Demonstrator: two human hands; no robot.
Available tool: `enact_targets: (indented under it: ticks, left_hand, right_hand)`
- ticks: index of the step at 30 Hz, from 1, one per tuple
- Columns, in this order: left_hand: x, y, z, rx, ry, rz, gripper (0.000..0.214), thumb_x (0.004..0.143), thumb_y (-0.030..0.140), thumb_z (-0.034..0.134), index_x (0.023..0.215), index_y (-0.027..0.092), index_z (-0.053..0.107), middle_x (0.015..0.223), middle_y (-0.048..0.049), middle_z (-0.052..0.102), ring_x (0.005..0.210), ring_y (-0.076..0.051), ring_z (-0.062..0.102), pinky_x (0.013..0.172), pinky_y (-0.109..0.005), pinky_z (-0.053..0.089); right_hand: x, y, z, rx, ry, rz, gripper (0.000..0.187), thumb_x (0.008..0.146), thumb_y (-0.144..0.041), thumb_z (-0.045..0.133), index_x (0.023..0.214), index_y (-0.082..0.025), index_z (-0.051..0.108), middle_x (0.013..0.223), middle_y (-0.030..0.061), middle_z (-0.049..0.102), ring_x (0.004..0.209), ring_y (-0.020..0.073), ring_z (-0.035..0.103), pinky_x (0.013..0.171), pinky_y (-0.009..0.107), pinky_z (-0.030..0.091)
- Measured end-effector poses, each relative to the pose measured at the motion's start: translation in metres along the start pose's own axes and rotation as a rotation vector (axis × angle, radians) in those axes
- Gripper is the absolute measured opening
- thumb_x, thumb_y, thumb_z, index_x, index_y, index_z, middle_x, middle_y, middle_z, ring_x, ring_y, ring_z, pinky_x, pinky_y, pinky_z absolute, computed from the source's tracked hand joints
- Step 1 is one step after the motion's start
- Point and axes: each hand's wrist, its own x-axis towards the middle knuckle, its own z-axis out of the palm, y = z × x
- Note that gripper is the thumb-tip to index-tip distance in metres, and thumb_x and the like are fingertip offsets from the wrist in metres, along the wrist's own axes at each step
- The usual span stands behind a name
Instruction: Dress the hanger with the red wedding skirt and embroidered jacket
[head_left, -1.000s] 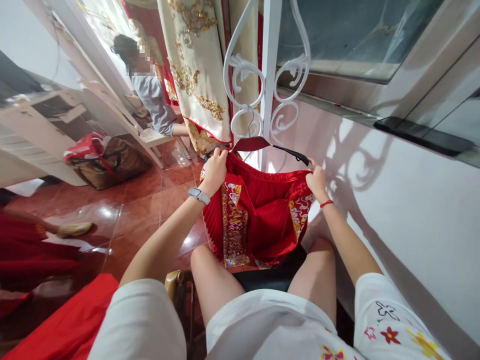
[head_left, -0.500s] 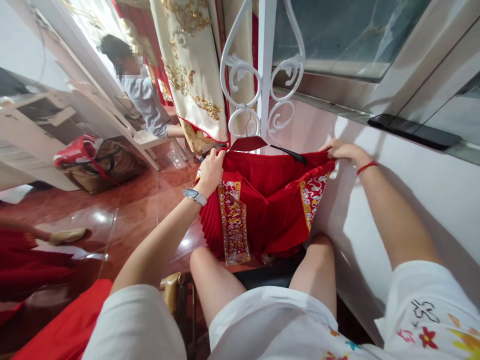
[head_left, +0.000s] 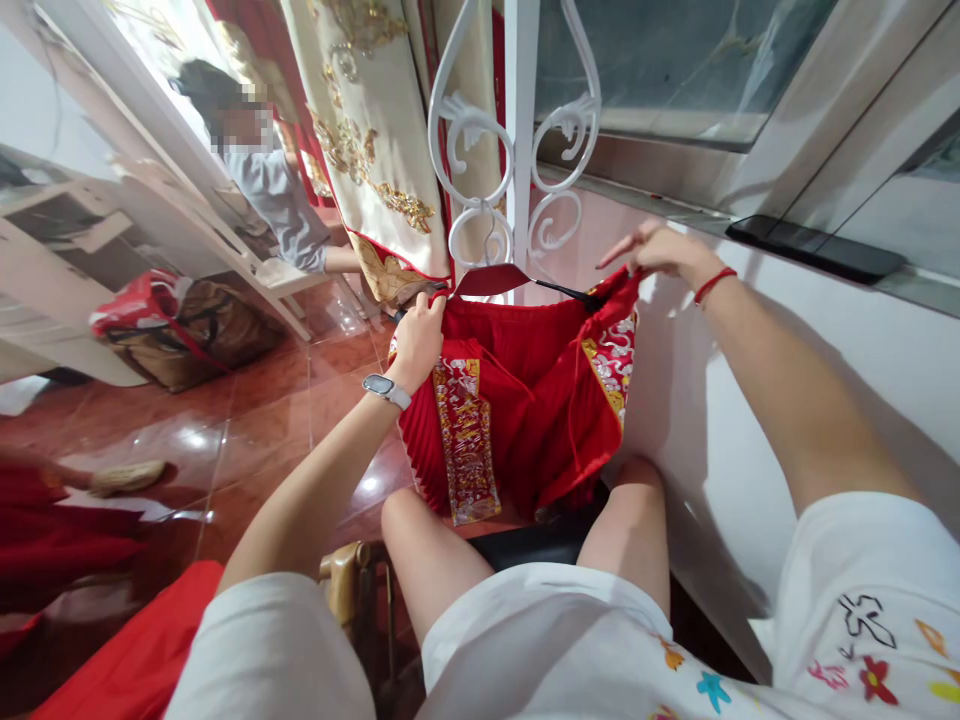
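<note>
A red pleated skirt [head_left: 525,400] with gold embroidered panels hangs in front of my knees from a dark hanger [head_left: 517,282]. The hanger is hooked on a white scrolled metal grille [head_left: 514,140]. My left hand [head_left: 416,340], wearing a watch, is closed on the left end of the waistband. At the right end of the waistband, beside the hanger's clip, my right hand [head_left: 656,250] with a red string on the wrist pinches the cloth with some fingers stretched out.
A cream and gold embroidered garment [head_left: 375,150] hangs behind the grille. Another person [head_left: 270,190] in grey sits at a white table at the back left. A red and brown bag [head_left: 172,320] lies on the tiled floor. Red cloth [head_left: 135,650] lies at my lower left. A white wall [head_left: 787,400] runs along the right.
My right hand has lifted the right end of the waistband up and rightwards, level with the hanger's clip. The skirt has spread wider. My left hand has stayed at the left end.
</note>
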Motion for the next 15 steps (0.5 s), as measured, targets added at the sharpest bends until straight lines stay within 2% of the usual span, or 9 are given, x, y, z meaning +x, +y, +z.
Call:
enact_targets:
  ticks: [3, 6, 8, 10, 13, 15]
  left_hand:
    - [-0.002, 0.007, -0.005, 0.011, -0.020, -0.025, 0.050, 0.086, 0.000, 0.040, 0.134, 0.013, 0.049, 0.126, -0.0200, 0.055, 0.105, -0.030, 0.065, 0.084, -0.038, 0.054]
    - [-0.002, 0.011, -0.007, 0.020, -0.043, -0.073, 0.048, 0.089, 0.003, 0.038, 0.134, 0.014, 0.049, 0.127, -0.0194, 0.055, 0.103, -0.030, 0.066, 0.082, -0.038, 0.054]
    - [-0.002, 0.010, -0.006, 0.015, -0.041, -0.096, 0.050, 0.089, 0.004, 0.038, 0.136, 0.017, 0.047, 0.129, -0.0189, 0.055, 0.103, -0.030, 0.066, 0.082, -0.038, 0.054]
    - [-0.004, 0.008, -0.002, 0.005, -0.022, -0.107, 0.055, 0.086, 0.003, 0.040, 0.139, 0.018, 0.043, 0.132, -0.0191, 0.054, 0.103, -0.029, 0.065, 0.081, -0.037, 0.054]
    - [-0.009, 0.007, 0.007, -0.020, 0.009, -0.120, 0.063, 0.082, 0.004, 0.041, 0.144, 0.016, 0.036, 0.137, -0.0207, 0.050, 0.101, -0.029, 0.065, 0.081, -0.037, 0.053]
    - [-0.011, 0.010, 0.011, -0.046, 0.018, -0.131, 0.067, 0.081, 0.005, 0.042, 0.147, 0.015, 0.033, 0.140, -0.0218, 0.047, 0.100, -0.029, 0.065, 0.082, -0.038, 0.052]
  right_hand:
    - [0.002, -0.037, 0.010, -0.183, -0.026, -0.048, 0.036, 0.075, 0.007, 0.042, 0.095, 0.004, 0.072, 0.078, 0.0098, 0.071, 0.065, 0.0088, 0.057, 0.077, 0.029, 0.051]
    - [-0.012, -0.048, 0.038, -0.254, 0.048, -0.222, 0.038, 0.073, 0.005, 0.045, 0.097, -0.001, 0.073, 0.092, 0.0113, 0.070, 0.090, 0.0185, 0.065, 0.088, 0.033, 0.051]
    - [-0.026, -0.035, 0.065, -0.238, 0.036, -0.353, 0.039, 0.071, 0.002, 0.050, 0.100, -0.008, 0.073, 0.106, 0.0128, 0.067, 0.100, 0.0232, 0.065, 0.092, 0.036, 0.052]
    - [-0.038, -0.010, 0.090, -0.178, 0.089, -0.449, 0.041, 0.074, -0.004, 0.055, 0.111, -0.014, 0.070, 0.124, 0.0140, 0.059, 0.107, 0.0258, 0.062, 0.093, 0.041, 0.054]
    - [-0.046, 0.027, 0.114, -0.118, 0.245, -0.431, 0.049, 0.079, -0.013, 0.054, 0.128, -0.018, 0.060, 0.138, 0.0147, 0.048, 0.112, 0.0279, 0.059, 0.093, 0.046, 0.053]
    - [-0.044, 0.041, 0.121, -0.096, 0.313, -0.361, 0.052, 0.082, -0.015, 0.052, 0.134, -0.019, 0.053, 0.133, 0.0156, 0.052, 0.111, 0.0288, 0.059, 0.092, 0.047, 0.052]
